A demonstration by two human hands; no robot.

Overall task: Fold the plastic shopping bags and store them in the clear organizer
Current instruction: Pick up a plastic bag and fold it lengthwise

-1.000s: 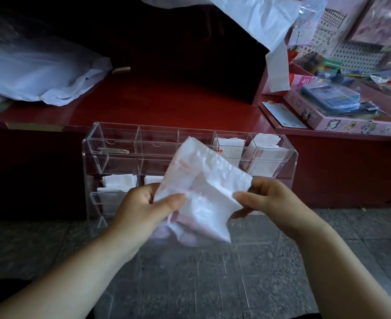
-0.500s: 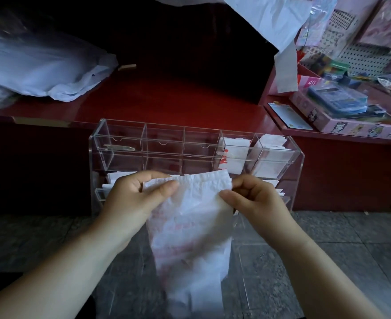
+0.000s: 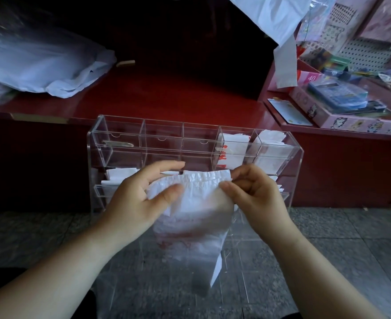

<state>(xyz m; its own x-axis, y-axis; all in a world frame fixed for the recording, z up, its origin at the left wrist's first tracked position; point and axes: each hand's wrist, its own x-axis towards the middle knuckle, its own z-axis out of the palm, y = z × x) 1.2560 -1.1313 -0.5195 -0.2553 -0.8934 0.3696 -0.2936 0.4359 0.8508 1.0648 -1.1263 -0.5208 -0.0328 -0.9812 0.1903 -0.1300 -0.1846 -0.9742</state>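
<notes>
- At mid-frame, a person's left hand (image 3: 141, 199) and right hand (image 3: 256, 196) hold up a crinkled white plastic shopping bag with faded red print (image 3: 196, 226) by its gathered top edge; the bag hangs free below them, narrowing toward its lower end
- left hand: the thumb presses on the bag's front face and the fingers reach nearly straight behind the top edge; the left corner is pinched between them
- right hand: thumb and curled forefinger pinch the right corner; the other fingers are curled beneath
- just behind the bag stands a clear acrylic organizer with divided compartments (image 3: 295, 157); the bag is outside it, in front of its lower tier
- of the five top-row compartments, the two rightmost hold folded white bags (image 3: 234, 147); more folded white squares of plastic (image 3: 118, 179) sit in the lower tier at left
- behind the organizer runs a glossy dark red counter (image 3: 178, 95); a heap of pale loose plastic bags (image 3: 40, 61) lies on its left end; pink printed boxes (image 3: 351, 122) are stacked at right; grey stone floor tiles (image 3: 351, 238) lie below
</notes>
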